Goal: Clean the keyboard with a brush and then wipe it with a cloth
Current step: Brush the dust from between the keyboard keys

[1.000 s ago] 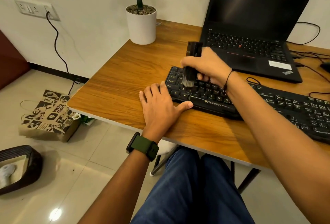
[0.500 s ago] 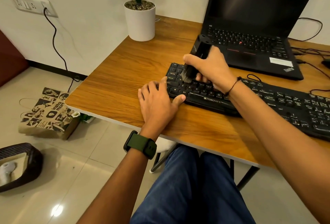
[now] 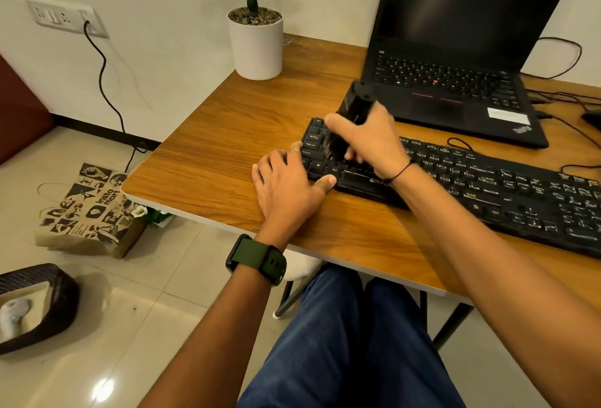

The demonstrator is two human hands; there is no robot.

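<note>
A black keyboard (image 3: 507,193) lies across the wooden desk (image 3: 227,134), running from the centre to the right edge. My right hand (image 3: 367,140) grips a black brush (image 3: 354,105), tilted with its handle up and away, its bristles down on the keys at the keyboard's left end. My left hand (image 3: 286,186) rests flat on the desk against the keyboard's left corner, fingers straight, thumb along its front edge. No cloth is in sight.
An open black laptop (image 3: 455,88) stands behind the keyboard. A white plant pot (image 3: 255,46) sits at the desk's back left. Cables trail at the right. On the floor left lie a printed paper bag (image 3: 87,209) and a dark basket (image 3: 35,306).
The brush has tilted more and swept a little toward the keyboard's left end. My left hand has stayed at the keyboard's corner.
</note>
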